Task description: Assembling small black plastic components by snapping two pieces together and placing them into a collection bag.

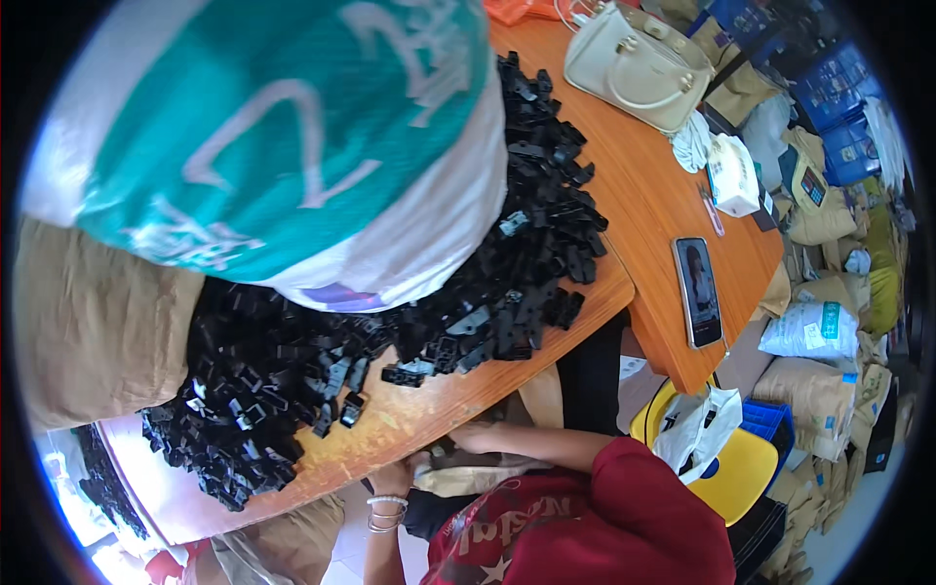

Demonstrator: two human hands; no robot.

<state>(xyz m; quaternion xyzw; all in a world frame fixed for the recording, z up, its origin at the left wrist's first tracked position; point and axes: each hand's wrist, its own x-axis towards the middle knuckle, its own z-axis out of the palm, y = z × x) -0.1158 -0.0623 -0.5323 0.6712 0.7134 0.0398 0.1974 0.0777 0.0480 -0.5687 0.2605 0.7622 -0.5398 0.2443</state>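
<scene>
My left hand (392, 477), with bracelets at the wrist, is low beside the table's near edge. Across from it, my right hand (472, 437) reaches in from the right, just under that edge. The fingers of both are small and partly hidden, so I cannot make out what they hold. Beneath them lies a tan paper or cloth bundle (473, 479) around my lap. On the wooden table (429, 409) above my hands spreads a large heap of small black plastic parts (263, 390), some with shiny faces.
A bulging white and green woven sack (292, 146) rests over the heap, beside a brown sack (102, 322). Rightward on the table are a phone (696, 292), a tissue pack (732, 175) and a cream handbag (639, 66). A yellow stool (746, 478) and several packed bags (804, 405) stand right.
</scene>
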